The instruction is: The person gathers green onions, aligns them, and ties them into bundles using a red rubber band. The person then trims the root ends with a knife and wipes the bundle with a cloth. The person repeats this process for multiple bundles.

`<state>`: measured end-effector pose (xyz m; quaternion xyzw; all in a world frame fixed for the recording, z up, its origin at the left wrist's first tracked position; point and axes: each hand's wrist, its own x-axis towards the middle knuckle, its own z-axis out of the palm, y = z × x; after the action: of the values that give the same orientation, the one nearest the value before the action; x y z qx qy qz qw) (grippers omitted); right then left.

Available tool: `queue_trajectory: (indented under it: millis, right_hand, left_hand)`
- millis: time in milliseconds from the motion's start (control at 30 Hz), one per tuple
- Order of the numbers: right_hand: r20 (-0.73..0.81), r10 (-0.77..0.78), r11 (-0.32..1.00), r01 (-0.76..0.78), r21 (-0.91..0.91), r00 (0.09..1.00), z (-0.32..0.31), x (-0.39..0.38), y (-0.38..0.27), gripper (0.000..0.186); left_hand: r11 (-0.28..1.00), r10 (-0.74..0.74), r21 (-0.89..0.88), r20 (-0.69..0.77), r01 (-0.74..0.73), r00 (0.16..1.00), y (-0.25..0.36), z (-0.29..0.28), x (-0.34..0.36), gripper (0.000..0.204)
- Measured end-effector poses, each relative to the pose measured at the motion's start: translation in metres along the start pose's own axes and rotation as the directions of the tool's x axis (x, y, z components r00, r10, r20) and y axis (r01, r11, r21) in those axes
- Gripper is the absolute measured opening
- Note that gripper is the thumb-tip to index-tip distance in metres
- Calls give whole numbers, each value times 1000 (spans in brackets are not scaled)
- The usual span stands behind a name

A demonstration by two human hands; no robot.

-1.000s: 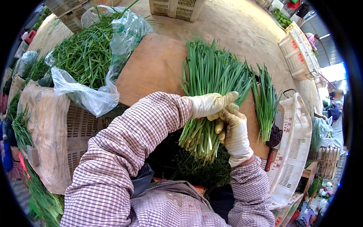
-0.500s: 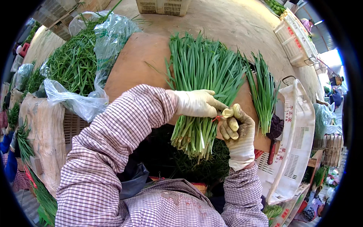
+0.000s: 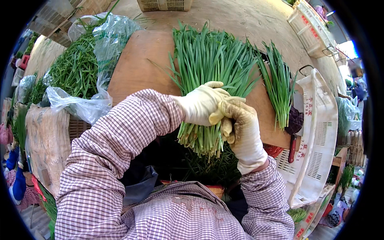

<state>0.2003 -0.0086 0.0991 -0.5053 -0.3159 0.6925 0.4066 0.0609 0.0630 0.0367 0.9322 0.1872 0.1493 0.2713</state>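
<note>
Filling a plastic bag (image 3: 114, 38), loose greens (image 3: 78, 72) lie left of the bunch (image 3: 214, 62).

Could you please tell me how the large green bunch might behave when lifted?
The bunch would probably flop at its leaf end, where long, thin blades fan out. Its closely packed stalks look likely to be stiffer.

The gloved left grip (image 3: 206, 105) and right grip (image 3: 241, 127) touch over a big green bunch (image 3: 212, 60) on the brown bench (image 3: 138, 62). A smaller green bunch (image 3: 277, 85) lies to the right.
</note>
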Motion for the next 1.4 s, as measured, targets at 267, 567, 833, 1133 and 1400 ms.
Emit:
queue_trajectory:
  millis: [267,567,833,1133,1400]
  right_hand:
    - [-304,-176,979,199,47,936,-105,12,23,46]
    - [-279,-77,993,48,-112,957,-52,38,94,52]
    - [82,220,975,-221,4,972,-43,-85,77,54]
    - [170,-22,985,-8,170,985,-41,-62,107,53]
    - [99,-468,880,453,142,878,-17,-85,-23,46]
  left_hand:
    - [937,-104,253,-451,239,887,25,-8,-31,59]
    - [484,-869,-654,-441,581,226,36,55,-27,90]
    - [-17,-908,-1000,23,18,419,115,64,-95,114]
    - [21,-781,-999,3,31,625,112,94,-90,84]
    - [451,-522,-889,-339,-85,783,144,-55,-40,82]
